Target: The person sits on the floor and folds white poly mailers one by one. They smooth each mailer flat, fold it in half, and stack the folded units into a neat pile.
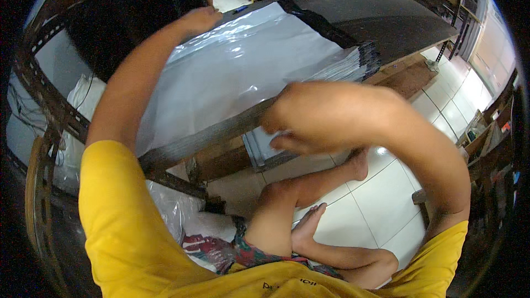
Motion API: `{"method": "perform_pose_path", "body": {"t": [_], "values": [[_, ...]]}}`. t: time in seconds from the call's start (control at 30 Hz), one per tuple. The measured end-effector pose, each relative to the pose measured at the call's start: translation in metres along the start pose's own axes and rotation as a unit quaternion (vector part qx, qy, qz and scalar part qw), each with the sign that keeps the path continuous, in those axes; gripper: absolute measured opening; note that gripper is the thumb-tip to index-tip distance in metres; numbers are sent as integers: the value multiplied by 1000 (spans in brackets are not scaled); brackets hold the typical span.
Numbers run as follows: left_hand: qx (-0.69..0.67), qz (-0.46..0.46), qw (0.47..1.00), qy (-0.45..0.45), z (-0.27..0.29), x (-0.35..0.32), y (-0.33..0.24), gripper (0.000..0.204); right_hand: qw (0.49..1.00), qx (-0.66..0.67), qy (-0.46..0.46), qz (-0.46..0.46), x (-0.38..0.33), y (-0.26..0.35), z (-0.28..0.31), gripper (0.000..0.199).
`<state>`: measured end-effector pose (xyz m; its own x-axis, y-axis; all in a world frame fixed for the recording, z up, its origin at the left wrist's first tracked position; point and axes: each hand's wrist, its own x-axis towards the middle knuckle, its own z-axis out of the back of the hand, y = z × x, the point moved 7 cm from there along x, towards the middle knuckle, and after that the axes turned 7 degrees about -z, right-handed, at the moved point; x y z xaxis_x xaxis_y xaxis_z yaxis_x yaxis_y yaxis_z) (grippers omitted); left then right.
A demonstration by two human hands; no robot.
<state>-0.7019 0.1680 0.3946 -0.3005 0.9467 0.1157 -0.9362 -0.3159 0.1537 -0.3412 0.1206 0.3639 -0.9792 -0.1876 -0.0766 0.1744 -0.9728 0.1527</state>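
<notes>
A stack of grey-white plastic mailing bags (237, 66) with black ends lies on the dark table. At the far left edge of the stack, my left hand (200, 21) rests on or beside the top bag. Its fingers are mostly hidden, so I cannot tell what they grip. Over the table's front edge hangs my right hand (292, 116), bent inward and blurred. Its thumb and curled fingers are apart, with nothing visible between them. Many layered edges (353, 66) of the stack show at its right side.
The dark tabletop (397, 25) continues to the right behind the stack. A blue pen (239, 9) lies near the far edge. Below are my bare legs on white floor tiles (361, 215) and clear plastic wrapping (174, 204). Metal shelving (55, 99) stands at left.
</notes>
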Motion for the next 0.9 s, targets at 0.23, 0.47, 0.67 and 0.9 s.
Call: {"method": "perform_pose_path", "body": {"t": [0.23,0.47,0.67,0.9], "values": [[-196,127,969,80,-63,65,30,73,996,57,-45,42,35,23,-27,24],[-145,119,978,96,-72,71,32,72,985,19,-151,76,45,21,-30,22],[-63,1,997,44,-112,88,155,74,992,-37,15,124,90,37,-15,27],[-16,-35,999,9,-95,164,85,53,980,29,-162,-112,48,12,-41,32]]}}
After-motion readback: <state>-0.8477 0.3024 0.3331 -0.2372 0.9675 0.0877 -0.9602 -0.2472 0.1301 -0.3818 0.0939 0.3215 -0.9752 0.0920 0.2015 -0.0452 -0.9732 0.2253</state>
